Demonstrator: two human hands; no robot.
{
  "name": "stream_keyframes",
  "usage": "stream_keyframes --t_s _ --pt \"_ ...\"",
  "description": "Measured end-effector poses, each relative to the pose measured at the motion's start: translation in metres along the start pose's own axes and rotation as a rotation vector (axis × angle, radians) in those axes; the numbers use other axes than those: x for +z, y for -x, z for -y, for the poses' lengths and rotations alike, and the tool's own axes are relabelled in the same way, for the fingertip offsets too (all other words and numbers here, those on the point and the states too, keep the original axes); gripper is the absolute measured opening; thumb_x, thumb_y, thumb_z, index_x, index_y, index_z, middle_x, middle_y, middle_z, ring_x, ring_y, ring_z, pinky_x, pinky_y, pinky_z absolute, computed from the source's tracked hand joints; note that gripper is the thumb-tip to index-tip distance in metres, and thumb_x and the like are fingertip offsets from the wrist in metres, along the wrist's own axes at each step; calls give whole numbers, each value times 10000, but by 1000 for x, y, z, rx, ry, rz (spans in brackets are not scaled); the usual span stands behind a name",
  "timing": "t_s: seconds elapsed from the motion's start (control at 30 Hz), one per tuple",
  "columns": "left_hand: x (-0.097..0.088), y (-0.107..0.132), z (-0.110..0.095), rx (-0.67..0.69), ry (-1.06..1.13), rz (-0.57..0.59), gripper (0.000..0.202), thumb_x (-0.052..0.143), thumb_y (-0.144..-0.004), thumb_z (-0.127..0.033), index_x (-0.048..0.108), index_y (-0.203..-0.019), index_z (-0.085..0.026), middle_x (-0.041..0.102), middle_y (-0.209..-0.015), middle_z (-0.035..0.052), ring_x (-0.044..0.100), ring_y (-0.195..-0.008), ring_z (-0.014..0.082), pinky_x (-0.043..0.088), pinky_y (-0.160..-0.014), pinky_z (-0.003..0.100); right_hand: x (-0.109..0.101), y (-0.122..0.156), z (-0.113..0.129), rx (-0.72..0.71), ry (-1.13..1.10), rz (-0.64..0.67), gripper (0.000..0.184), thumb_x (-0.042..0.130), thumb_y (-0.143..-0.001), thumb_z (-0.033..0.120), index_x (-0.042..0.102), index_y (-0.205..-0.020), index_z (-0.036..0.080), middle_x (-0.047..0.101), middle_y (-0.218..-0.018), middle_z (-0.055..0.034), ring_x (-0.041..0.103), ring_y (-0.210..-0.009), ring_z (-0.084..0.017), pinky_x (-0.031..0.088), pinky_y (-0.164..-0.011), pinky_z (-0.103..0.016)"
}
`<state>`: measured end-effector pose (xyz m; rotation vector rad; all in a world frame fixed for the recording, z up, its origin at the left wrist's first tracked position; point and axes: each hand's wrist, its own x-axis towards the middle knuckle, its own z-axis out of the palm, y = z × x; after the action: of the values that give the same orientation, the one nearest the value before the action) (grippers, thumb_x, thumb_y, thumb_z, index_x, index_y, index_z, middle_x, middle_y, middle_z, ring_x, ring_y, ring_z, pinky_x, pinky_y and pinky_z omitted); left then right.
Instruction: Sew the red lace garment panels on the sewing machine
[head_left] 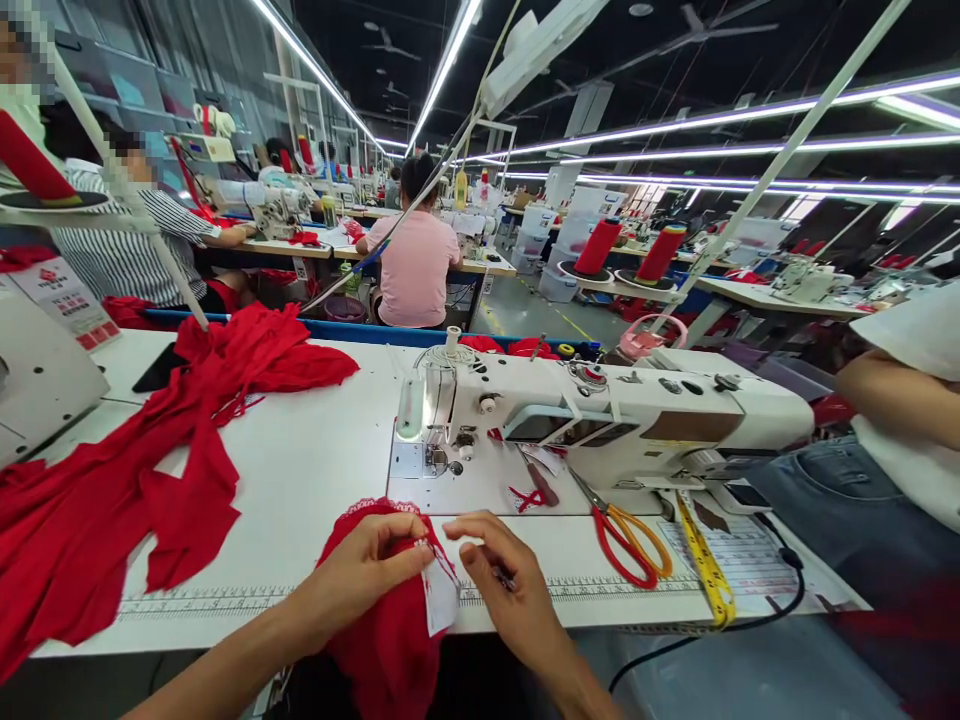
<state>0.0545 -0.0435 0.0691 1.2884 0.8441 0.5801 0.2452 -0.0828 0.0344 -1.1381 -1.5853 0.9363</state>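
Observation:
My left hand [371,568] pinches a red lace-edged garment [386,620] at the table's near edge, with a small white label [440,597] hanging from its fingertips. My right hand [504,580] is closed just right of the label, fingers pinched round a thin dark tool I cannot make out. Both hands sit in front of the white sewing machine [600,415], whose needle area [437,455] lies a little beyond them.
A heap of red fabric [127,470] covers the table's left side. Red-and-orange scissors [626,535] and a yellow tape measure [705,560] lie to the right. A person in jeans [885,480] stands at the right. Other workers sit at machines beyond.

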Motion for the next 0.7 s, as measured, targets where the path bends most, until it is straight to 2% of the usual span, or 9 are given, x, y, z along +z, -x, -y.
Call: stream_keyframes --t_s 0.07,0.1,0.13,0.2,0.27,0.4,0.5,0.7 --pt "-1 5 -24 -54 -64 79 322 707 -809 -492 629 -783 -181 511 -698 -33 423 -639 123 325 -584 236 -9 -7 7 61 -115 76 416 488 -981 557 639 -1217 249 639 -1067 -65 436 -612 -112 374 -578 -261" --pt "-3 7 -36 -52 -104 94 307 715 -799 -483 645 -789 -184 504 -689 -37 396 -621 117 294 -562 237 -13 -10 11 87 -171 150 473 502 -957 609 638 -1225 243 643 -1023 -58 418 -594 -109 375 -574 -261" --pt "-5 9 -46 -54 -139 111 300 722 -789 -479 662 -795 -185 506 -684 -37 381 -613 115 273 -551 239 -16 -13 14 110 -224 233 510 534 -921 652 662 -1170 226 638 -930 -43 404 -582 -107 369 -566 -260" --pt "-12 10 -54 -95 -187 133 295 738 -771 -470 682 -796 -181 507 -654 -40 359 -589 109 240 -534 243 -21 -18 19 137 -269 348 496 607 -866 668 698 -939 186 573 -739 -8 405 -583 -110 351 -557 -252" --pt "-19 7 -45 -168 -162 103 300 775 -733 -452 678 -774 -171 500 -614 -46 360 -565 102 235 -526 236 -22 -22 18 118 -155 323 415 640 -884 572 664 -773 173 516 -667 10 426 -607 -115 330 -563 -247" --pt "-27 -7 1 -222 194 -39 364 861 -638 -426 654 -779 -162 593 -664 -20 498 -596 117 372 -588 222 -16 -28 6 20 186 186 277 563 -948 358 652 -755 180 533 -695 8 480 -668 -126 328 -605 -253" --pt "-26 -15 25 -164 411 -50 359 870 -661 -414 662 -800 -157 650 -740 16 583 -681 148 463 -677 244 -10 -32 -3 101 166 184 265 537 -942 337 630 -750 180 541 -702 11 479 -672 -126 342 -612 -249" --pt "-25 -21 34 -99 621 66 271 849 -738 -343 681 -826 -149 675 -797 46 636 -754 167 512 -749 257 2 -37 -13 274 -44 176 298 565 -919 418 617 -763 169 521 -680 20 454 -657 -124 365 -610 -248"
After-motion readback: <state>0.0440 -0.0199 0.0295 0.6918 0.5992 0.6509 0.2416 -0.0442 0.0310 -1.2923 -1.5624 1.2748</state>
